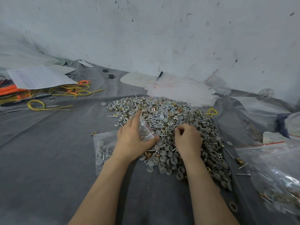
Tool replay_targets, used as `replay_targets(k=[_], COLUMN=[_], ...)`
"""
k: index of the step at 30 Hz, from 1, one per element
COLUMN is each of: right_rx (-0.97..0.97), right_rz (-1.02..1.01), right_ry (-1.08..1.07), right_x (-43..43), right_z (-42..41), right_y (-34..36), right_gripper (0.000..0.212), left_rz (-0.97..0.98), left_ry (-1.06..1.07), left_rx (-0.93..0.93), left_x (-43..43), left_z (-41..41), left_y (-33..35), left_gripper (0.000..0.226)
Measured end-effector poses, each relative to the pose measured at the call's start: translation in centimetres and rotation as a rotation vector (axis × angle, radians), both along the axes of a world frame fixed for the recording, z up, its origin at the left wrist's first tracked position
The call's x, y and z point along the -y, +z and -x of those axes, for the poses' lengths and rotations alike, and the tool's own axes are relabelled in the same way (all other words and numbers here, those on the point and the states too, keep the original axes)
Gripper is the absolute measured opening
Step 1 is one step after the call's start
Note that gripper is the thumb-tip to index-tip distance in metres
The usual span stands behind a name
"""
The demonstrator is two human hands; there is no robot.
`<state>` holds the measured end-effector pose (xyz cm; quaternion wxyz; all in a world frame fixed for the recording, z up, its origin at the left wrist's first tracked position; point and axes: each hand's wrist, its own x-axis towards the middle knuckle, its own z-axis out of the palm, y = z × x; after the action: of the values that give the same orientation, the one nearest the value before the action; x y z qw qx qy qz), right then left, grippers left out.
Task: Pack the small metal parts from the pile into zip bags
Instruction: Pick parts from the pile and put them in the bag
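Observation:
A big pile (pixel 170 120) of silver screws, grey round caps and brass clips lies on the grey cloth in the middle of the head view. My left hand (pixel 131 138) rests at the pile's left edge and holds a small clear zip bag (pixel 146 129) between thumb and index finger; a few parts show inside it. My right hand (pixel 188 138) sits on the pile just right of the bag, fingers curled and pinching among the parts; what it grips is hidden. A filled zip bag (pixel 103 148) with caps and screws lies flat under my left wrist.
Empty zip bags (pixel 178 90) are heaped behind the pile. Large filled bags (pixel 276 172) lie at the right. Yellow and orange wires (pixel 53 93) and papers (pixel 39 77) sit at the left. A stained wall (pixel 146 30) rises behind. Grey cloth (pixel 40 159) covers the surface.

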<state>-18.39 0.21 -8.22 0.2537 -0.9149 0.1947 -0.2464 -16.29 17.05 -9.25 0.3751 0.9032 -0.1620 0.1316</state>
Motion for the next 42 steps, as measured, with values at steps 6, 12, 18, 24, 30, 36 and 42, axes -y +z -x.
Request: replay_targets(k=[6, 12, 18, 24, 30, 36, 42], right_rx=[0.343, 0.085, 0.015, -0.207, -0.440, -0.476, -0.488], right_rz=[-0.297, -0.364, -0.282, -0.157, 0.203, 0.361, 0.429], right_ry=[0.111, 0.536, 0.524, 0.559, 0.612, 0.562, 0.541], right_x=[-0.7, -3.8, -2.8, -2.4, -4.9, -5.7, -6.0], right_z=[0.3, 0.4, 1.4, 2.5, 2.7, 2.5, 3.3], right_y=[1.1, 1.8, 2.8, 3.5, 2.6, 2.0, 2.5], right_gripper=[0.011, 0.014, 0.005, 0.017, 0.025, 0.019, 0.027], left_rz=[0.006, 0.019, 0.120, 0.192, 0.303, 0.341, 0.351], left_ry=[-0.007, -0.020, 0.035, 0.099, 0.159, 0.179, 0.184], left_rx=[0.006, 0.026, 0.020, 0.007, 0.019, 0.020, 0.018], left_x=[0.0, 0.2, 0.1, -0.3, -0.3, -0.4, -0.4], left_z=[0.2, 0.2, 0.1, -0.2, -0.5, -0.6, -0.7], left_y=[0.2, 0.2, 0.4, 0.3, 0.3, 0.3, 0.2], left_gripper=[0.105, 0.101, 0.102, 0.100, 0.094, 0.093, 0.093])
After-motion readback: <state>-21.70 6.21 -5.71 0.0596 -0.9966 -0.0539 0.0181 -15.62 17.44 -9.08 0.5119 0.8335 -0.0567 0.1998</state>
